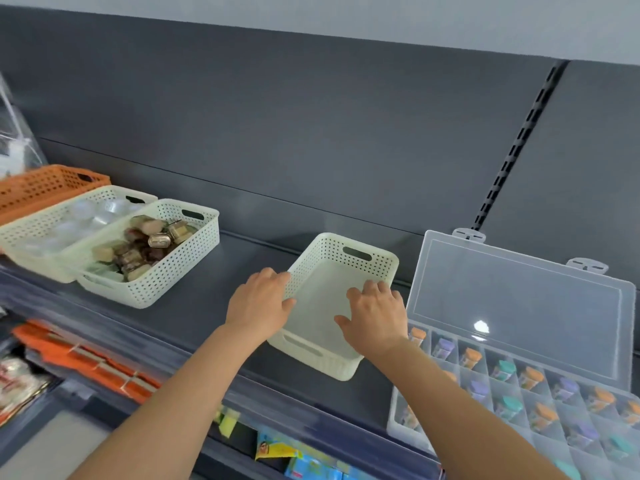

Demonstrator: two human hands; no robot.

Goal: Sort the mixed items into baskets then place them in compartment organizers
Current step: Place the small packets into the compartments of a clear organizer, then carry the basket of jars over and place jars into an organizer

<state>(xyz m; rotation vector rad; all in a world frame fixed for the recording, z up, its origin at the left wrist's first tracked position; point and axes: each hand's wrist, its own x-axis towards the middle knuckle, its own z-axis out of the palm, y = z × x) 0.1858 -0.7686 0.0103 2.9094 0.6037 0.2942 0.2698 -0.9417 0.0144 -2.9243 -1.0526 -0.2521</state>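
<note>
Two bare hands hold one pale perforated basket on the dark shelf. Our left hand closes over its left rim, fingers curled on the wall and thumb lying along the edge; that grip is clamped on the basket. Our right hand rests on the right rim with fingers spread and thumb pointing inward, so its grip is apart, merely laid on the plastic. We see nothing inside the basket: a smooth bottom, walls dotted with small holes, and an oval handle slot at each end.

Just beside it on the right lies a clear compartment organizer with its lid swung open against the back panel; its cells hold small vials capped in orange, purple and teal. Well apart to the left stand three more baskets side by side: one with wrapped brown and cream pieces, one with clear round shapes, and an orange basket behind them.

Below the shelf, packaged goods show colourful printing, but we cannot read any of it through the blur.
</note>
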